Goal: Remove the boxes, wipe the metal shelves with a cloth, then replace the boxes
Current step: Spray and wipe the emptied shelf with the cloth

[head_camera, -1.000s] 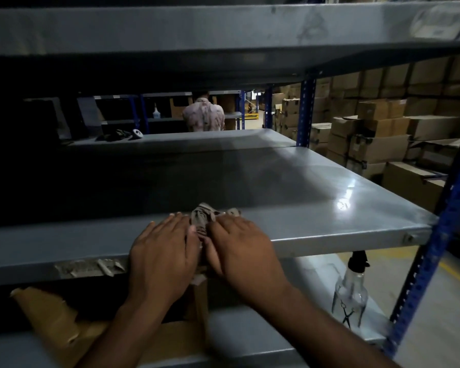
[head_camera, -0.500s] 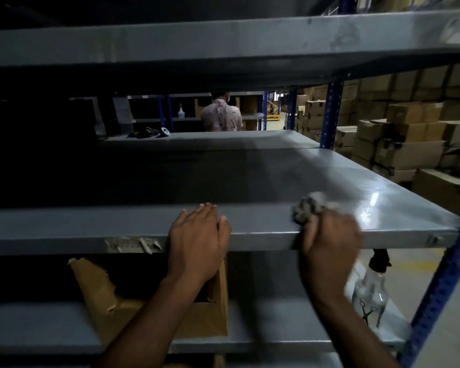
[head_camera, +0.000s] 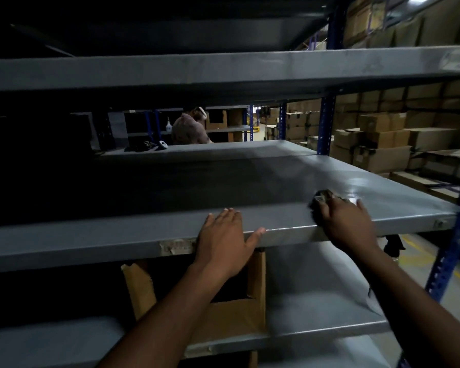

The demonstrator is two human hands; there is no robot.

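A grey metal shelf (head_camera: 250,176) runs across the middle of the view, bare of boxes. My right hand (head_camera: 347,224) grips a crumpled cloth (head_camera: 323,196) and presses it on the shelf's front right part, near the edge. My left hand (head_camera: 223,240) rests flat on the shelf's front lip, fingers straight and spread. An open cardboard box (head_camera: 234,309) stands on the lower shelf (head_camera: 316,296), below my left hand and partly hidden by my forearm.
Another grey shelf (head_camera: 223,70) hangs close overhead. A blue upright (head_camera: 452,251) stands at the right, with a spray bottle's black top (head_camera: 395,244) behind my right wrist. Stacked cardboard boxes (head_camera: 383,144) fill the far right. A person (head_camera: 189,128) stands beyond the rack.
My right hand has carried the cloth to the right along the shelf's front edge, away from my left hand. My left hand stays on the front lip.
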